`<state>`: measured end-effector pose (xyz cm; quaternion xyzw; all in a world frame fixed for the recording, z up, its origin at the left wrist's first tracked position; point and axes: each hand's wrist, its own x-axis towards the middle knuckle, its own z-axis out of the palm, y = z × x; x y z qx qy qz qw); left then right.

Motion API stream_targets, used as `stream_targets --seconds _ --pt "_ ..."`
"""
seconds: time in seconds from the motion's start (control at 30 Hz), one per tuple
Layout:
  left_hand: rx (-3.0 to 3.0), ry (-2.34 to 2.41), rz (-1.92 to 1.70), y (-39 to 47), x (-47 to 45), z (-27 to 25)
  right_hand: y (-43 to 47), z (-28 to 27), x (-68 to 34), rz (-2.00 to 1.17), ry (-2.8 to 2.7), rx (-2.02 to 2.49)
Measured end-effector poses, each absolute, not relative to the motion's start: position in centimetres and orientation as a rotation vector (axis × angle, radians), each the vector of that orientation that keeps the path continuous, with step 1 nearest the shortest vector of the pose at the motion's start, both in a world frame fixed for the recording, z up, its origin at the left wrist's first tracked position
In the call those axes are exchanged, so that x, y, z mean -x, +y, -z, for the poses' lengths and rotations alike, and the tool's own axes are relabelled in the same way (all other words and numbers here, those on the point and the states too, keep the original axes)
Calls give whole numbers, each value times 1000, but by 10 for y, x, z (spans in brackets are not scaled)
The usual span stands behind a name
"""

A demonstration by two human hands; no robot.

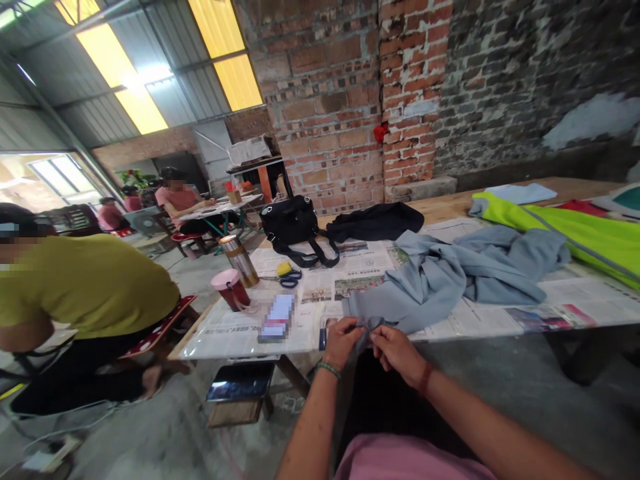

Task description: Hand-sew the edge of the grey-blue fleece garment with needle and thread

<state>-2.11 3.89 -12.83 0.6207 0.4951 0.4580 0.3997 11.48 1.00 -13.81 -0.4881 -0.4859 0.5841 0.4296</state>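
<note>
Corrugated roofing (150,73) with bright yellow panels slopes toward a bare brick wall (330,127) behind the workspace. Far left, a person in a mustard top (110,287) sits bent forward on a low seat (167,327). Next comes the desk (197,345), papered with newsprint (235,328) under clear plastic, bearing a red cup (232,293), a steel flask (240,261), a phone (277,317), dark-handled scissors (290,279) and a black bag (291,223). Right of the phone, at the desk's front edge, the left hand (341,341) has its fingers pinching a gathered edge of the grey cloth (430,280); the right hand (397,353) grips that edge just beside it, fingers curled in. What lies between their tips is too small to tell. Most of the grey cloth spreads rightward over the newsprint in loose heaps, up to a fluorescent yellow garment (565,233). For neat handling, the left fingers would best anchor the fold while the right fingertips work close by, smoothing the layers. Enough slack should lie on the desk, since the heap's weight could drag the edge askew.
</note>
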Motion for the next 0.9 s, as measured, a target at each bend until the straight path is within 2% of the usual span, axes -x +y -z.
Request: stream_targets --seconds 0.27,0.33,0.43,0.5,0.63,0.77,0.9 --pt "-1704 1260 -1144 40 22 133 14 128 -116 -1359 -1333 1382" --pt "-1742 1277 -1186 40 21 133 13 127 -128 -1159 -1490 1453" --pt "-1762 1258 -1223 40 20 131 20 122 -150 -641 -1604 1467" --pt "-1760 1250 -1230 40 20 131 32 117 -159 -481 -1584 1370" --pt "-1775 1262 -1222 40 21 132 56 109 -158 -744 -1633 1175" --pt "-1790 1258 -1221 41 22 134 60 112 -151 -1033 -1680 1244" --pt "-1787 1281 -1219 42 22 136 46 118 -158 -963 -1676 1205"
